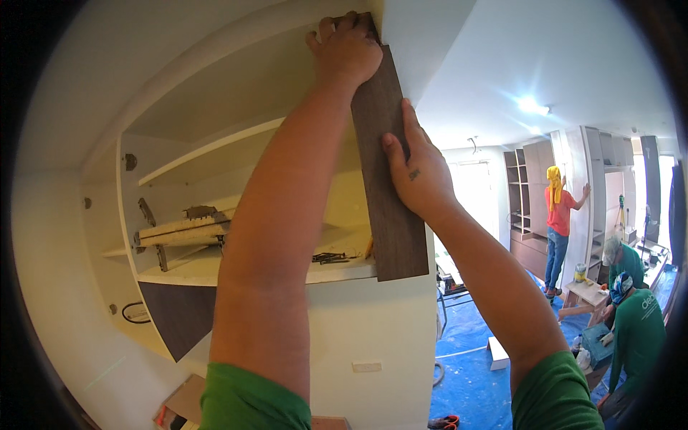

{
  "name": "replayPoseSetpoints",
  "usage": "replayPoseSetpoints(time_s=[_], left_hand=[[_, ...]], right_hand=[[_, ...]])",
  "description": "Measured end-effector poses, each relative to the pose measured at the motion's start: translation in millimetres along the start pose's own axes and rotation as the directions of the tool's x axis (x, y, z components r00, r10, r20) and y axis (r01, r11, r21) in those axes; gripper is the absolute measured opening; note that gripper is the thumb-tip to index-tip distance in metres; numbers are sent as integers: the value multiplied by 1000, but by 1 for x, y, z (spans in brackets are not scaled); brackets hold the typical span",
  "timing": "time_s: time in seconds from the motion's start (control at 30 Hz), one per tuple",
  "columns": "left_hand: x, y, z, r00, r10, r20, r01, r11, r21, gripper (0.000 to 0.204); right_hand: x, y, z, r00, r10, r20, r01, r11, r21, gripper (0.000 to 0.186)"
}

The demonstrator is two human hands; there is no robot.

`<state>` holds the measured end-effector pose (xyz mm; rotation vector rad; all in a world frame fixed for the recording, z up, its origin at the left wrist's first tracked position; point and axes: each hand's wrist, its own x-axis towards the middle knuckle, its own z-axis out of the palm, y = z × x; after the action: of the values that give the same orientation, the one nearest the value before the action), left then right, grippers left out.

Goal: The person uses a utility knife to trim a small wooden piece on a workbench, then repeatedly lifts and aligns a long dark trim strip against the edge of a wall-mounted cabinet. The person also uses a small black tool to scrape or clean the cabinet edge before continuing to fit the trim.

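Note:
A long dark brown wood-grain strip [390,215] stands upright against the front edge of a cream wall cabinet [86,215]. My left hand [346,49] is raised to the strip's top end near the ceiling, fingers curled over it. My right hand [418,168] lies flat against the strip's right side about halfway up, pressing on it. Both forearms reach up from green sleeves at the lower edge.
Inside the cabinet, a shelf [215,269] carries metal rails [183,231] and loose screws [331,257]. To the right, over a blue floor covering [466,337], one person in an orange shirt [560,215] stands at tall cabinets and two people in green [634,322] bend at a small table.

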<state>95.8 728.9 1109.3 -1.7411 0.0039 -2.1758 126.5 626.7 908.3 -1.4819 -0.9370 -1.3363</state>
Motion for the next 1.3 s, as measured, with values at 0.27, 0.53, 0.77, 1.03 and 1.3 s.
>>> replayPoseSetpoints(time_s=[0.27,0.53,0.77,1.03,1.3], left_hand=[[10,-4,-13,991,100,89,-110,987,117,49],[45,-21,1,968,46,245,-111,960,259,57],[47,-23,-8,954,90,285,-158,961,227,60],[51,-38,-13,922,165,350,-225,965,136,95],[40,-23,-42,810,169,561,-246,967,63,108]], right_hand=[[0,2,0,1000,-5,-8,5,1000,3,64],[0,4,2,998,-49,-26,50,998,35,64],[1,2,0,999,-34,-10,34,999,-13,64],[2,2,-1,999,-29,22,29,999,-23,65],[1,6,4,996,-65,-64,66,998,15,63]])
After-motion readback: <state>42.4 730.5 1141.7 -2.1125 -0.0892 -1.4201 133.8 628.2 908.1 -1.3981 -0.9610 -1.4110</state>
